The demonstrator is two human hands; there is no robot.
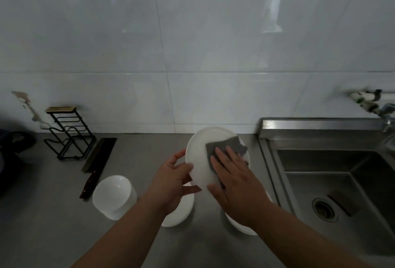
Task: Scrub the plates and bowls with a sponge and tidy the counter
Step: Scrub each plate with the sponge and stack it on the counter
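Plate [199, 154], white, round: held tilted above the grey counter [139, 161], just left of the steel sink [331, 171]. Sponge [233, 147], grey, flat against the plate's face. Right hand [235, 180]: fingers straight, pressing the sponge to the plate. Left hand [173, 180]: fingers and thumb curled round the plate's left rim. On the counter below: bowl [113, 195], white, upright; second bowl [181, 214] and white dish [241, 227], both partly hidden by the arms. Further left: cleaver [96, 161], lying flat; black wire rack [68, 135] by the tiled wall.

One wide-angle view from head height looks forward and down, close over the counter [53, 225], facing the tiled wall [192, 32], with the sink [320, 182] at right.
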